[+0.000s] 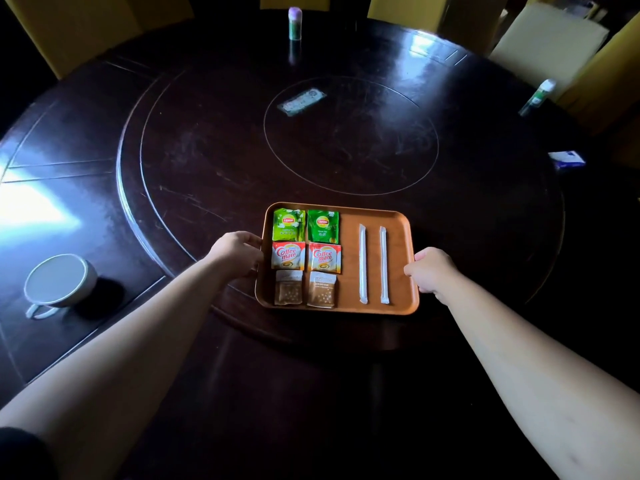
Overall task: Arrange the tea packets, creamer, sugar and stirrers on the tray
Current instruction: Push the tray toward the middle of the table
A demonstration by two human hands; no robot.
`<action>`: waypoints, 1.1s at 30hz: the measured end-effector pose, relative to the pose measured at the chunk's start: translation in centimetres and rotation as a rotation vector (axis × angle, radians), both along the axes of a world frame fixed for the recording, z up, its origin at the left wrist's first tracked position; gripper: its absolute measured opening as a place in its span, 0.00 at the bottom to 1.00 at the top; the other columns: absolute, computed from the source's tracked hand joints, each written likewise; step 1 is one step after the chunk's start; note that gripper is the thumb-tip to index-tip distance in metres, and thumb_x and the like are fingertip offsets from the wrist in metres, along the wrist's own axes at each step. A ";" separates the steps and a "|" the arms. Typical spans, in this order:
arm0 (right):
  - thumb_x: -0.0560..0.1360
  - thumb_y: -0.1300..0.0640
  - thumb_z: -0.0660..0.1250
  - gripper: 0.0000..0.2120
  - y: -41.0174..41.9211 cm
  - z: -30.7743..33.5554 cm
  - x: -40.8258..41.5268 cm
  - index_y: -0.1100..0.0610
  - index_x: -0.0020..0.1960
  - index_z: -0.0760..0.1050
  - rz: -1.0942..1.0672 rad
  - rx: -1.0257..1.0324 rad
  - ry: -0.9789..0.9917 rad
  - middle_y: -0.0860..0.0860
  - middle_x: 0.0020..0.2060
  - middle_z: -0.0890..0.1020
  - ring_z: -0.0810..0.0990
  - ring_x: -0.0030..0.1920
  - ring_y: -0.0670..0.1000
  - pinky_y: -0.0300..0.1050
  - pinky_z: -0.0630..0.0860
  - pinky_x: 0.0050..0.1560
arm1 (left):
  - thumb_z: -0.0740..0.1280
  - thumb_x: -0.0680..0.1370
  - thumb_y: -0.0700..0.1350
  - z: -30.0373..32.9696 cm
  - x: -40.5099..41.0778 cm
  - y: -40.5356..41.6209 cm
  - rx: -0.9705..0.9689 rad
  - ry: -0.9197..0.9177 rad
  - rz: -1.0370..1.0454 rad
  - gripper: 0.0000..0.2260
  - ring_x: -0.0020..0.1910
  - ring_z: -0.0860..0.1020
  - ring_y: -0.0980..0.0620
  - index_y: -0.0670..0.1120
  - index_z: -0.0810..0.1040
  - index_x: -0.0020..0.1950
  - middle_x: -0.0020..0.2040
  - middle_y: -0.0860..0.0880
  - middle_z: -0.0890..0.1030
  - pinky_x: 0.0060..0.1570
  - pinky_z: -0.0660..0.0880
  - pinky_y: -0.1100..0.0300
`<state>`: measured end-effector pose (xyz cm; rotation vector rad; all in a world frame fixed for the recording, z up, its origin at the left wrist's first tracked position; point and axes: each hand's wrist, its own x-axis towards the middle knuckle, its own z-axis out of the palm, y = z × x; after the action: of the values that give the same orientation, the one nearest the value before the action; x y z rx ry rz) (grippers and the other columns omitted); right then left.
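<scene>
Left hand (239, 252) clamped on the left rim of the tray (401, 237), thumb on top, fingers tucked under. Right hand (431, 271) doing the same on the right rim, curled tight round the edge. Orange-brown tray, sitting near the front edge of a big dark round table (207, 150).

Inside, all pretty neat: two green tea packets (288, 224) side by side along the far left, lighter one on the left, darker one (322, 225) next to it. Right below those, two red and white creamer packets (288, 255) (324, 257), edges just about touching. Nearest row, two brownish sugar packets (288, 287) (321, 289). Over on the right half, two white wrapped stirrers (362, 263) (383, 265) lying parallel, apart from each other, running front to back.

Off the tray: white mug (59, 280) far left on the table, small capped bottle (294, 23) at the far side, another bottle (538, 97) lying tilted far right, blue and white box (567, 160) near the right edge, flat label thing (301, 102) in the middle ring.
</scene>
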<state>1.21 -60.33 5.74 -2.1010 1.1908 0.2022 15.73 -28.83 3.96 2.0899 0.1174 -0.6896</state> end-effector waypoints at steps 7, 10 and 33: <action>0.72 0.62 0.69 0.06 -0.7 -0.7 0.8 0.57 0.48 0.79 -0.021 -0.029 0.026 0.56 0.44 0.83 0.84 0.42 0.56 0.49 0.82 0.42 | 0.76 0.67 0.40 -0.4 0.4 -0.6 -0.013 0.003 -0.001 0.10 0.44 0.87 0.43 0.47 0.84 0.48 0.44 0.44 0.87 0.46 0.84 0.43; 0.72 0.61 0.70 0.07 -0.8 -0.9 0.9 0.57 0.50 0.80 -0.013 -0.054 0.040 0.55 0.45 0.84 0.84 0.43 0.55 0.47 0.81 0.42 | 0.76 0.67 0.39 -0.6 0.5 -0.8 -0.020 0.000 -0.007 0.11 0.44 0.87 0.43 0.48 0.84 0.48 0.43 0.45 0.87 0.47 0.84 0.44; 0.76 0.53 0.71 0.28 3.2 1.5 -1.9 0.54 0.73 0.68 0.189 -0.142 0.122 0.55 0.70 0.73 0.78 0.61 0.55 0.45 0.75 0.46 | 0.73 0.75 0.43 0.0 -3.1 3.2 -0.040 0.036 -0.092 0.08 0.35 0.78 0.49 0.44 0.82 0.53 0.38 0.43 0.82 0.37 0.78 0.54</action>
<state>-0.72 -57.10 7.27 -2.3565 1.1026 0.3455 12.68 -25.66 3.93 2.0554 0.0281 -0.7790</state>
